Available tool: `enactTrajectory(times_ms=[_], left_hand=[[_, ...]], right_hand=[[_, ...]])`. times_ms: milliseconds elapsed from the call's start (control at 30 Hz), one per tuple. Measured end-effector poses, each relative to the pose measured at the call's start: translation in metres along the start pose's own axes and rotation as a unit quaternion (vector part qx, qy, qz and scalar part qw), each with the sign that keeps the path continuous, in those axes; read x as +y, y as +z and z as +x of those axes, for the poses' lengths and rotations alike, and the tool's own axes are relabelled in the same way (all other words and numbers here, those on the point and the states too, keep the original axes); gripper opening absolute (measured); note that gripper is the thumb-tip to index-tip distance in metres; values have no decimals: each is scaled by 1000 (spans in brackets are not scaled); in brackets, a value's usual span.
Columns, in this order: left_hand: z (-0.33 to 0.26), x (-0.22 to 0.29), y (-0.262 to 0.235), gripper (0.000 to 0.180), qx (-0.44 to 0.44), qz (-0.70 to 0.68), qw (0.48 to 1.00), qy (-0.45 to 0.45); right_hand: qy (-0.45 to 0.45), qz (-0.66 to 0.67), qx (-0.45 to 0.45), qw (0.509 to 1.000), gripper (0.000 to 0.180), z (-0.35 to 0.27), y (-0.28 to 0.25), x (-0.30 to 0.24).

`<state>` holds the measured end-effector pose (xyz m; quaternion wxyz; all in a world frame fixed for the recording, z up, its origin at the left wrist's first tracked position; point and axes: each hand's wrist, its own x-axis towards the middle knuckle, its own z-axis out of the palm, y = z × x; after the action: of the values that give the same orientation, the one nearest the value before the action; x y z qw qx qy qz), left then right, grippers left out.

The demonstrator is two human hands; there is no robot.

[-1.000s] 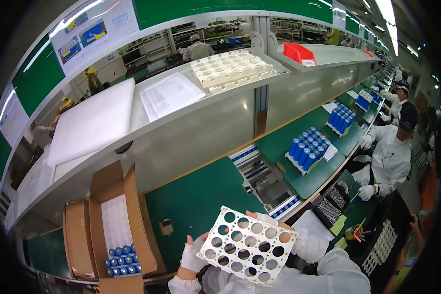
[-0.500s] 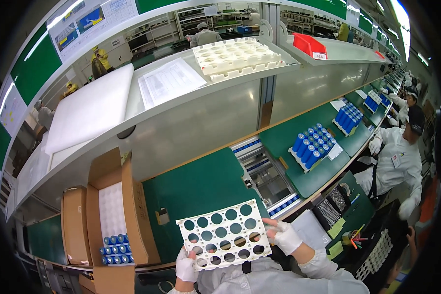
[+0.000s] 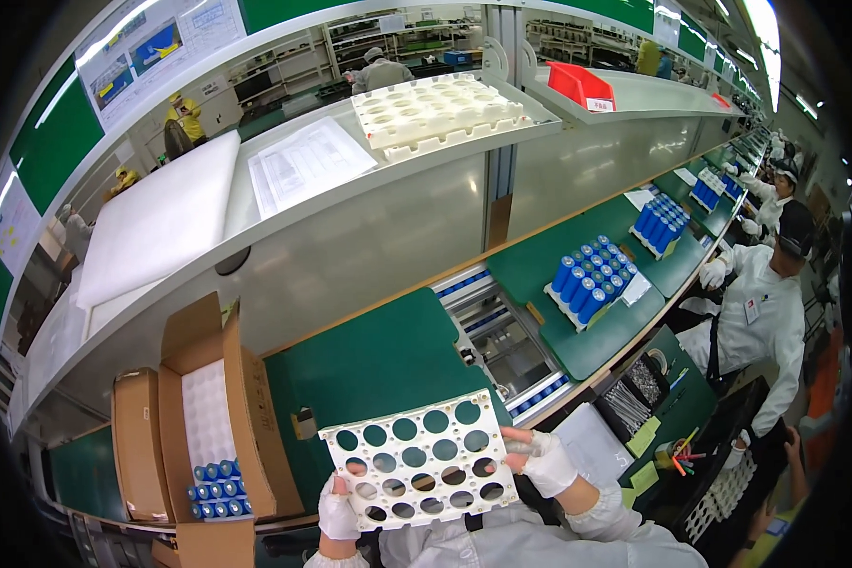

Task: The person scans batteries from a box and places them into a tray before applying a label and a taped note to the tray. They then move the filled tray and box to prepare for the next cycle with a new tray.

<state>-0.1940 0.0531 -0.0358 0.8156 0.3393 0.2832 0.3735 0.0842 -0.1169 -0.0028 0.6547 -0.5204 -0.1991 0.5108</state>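
I hold a white plastic tray with round holes (image 3: 417, 461) flat above the near edge of the green bench (image 3: 379, 360). My left hand (image 3: 337, 509), in a white glove, grips its near left corner. My right hand (image 3: 541, 461), also gloved, grips its right edge. Both sleeves are white. To my left stands an open cardboard box (image 3: 220, 417) with a few blue cylindrical cells (image 3: 216, 488) at its near end and a white liner above them.
A metal fixture (image 3: 497, 346) sits in the bench to the right of the tray. Beyond it is a rack of blue cells (image 3: 592, 284). A person in white (image 3: 762, 322) works at the right. A shelf above carries a white holed tray (image 3: 435, 112), papers and foam.
The holed tray has swung from a tilted position at lower right to level and centred in front of me, and my hands have shifted along its edges.
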Motion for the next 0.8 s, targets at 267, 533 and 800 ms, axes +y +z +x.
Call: enactTrajectory(times_ms=[267, 533, 800], left_hand=[[0, 6, 12, 56, 29, -11, 1000, 4], [12, 7, 17, 45, 5, -37, 999, -16], [12, 0, 12, 48, 31, -102, 991, -79]], right_hand=[[11, 44, -22, 999, 52, 0, -2, 4], [21, 24, 12, 999, 48, 10, 0, -2], [21, 29, 29, 999, 48, 12, -2, 7]])
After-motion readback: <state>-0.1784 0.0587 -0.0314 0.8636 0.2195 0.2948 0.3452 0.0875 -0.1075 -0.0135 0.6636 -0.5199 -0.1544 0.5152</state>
